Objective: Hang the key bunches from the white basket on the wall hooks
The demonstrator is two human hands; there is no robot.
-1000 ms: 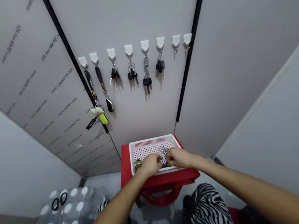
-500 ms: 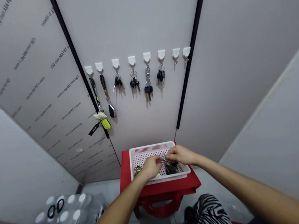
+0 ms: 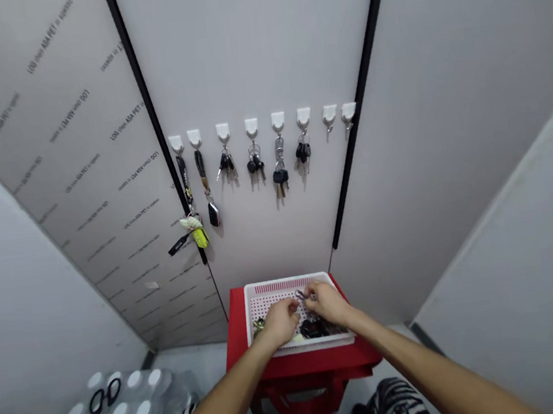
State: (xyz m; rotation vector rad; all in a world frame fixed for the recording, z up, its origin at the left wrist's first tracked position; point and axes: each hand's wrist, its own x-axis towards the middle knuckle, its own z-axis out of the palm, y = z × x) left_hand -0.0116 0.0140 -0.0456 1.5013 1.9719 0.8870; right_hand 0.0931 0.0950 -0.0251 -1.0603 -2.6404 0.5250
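A white plastic basket (image 3: 250,311) with a holed bottom stands in front of me. My right hand (image 3: 326,303) is over its right half, fingers pinched on a metal key ring (image 3: 300,294) that pokes out to the left. My left hand (image 3: 281,320) is just left of it, thumb and fingertips together; anything between them is too small to make out. Dark keys (image 3: 312,328) lie in the basket below the right hand, partly covered by it. At the basket's left end is a yellowish-green item (image 3: 258,327), partly hidden by my left hand.
The basket rests on a red-covered stool (image 3: 237,299). On the wall behind, white hooks (image 3: 251,127) form a row; most hold keys (image 3: 280,177) or a car key fob (image 3: 213,215), and the two rightmost hold nothing. Scissors (image 3: 105,396) lie on wrapped bottles (image 3: 143,410) at lower left.
The view has tilted up slightly, so everything sits lower. My hands have drawn a little apart; the right hand's palm has turned down, with the key ring now showing at its fingertips.
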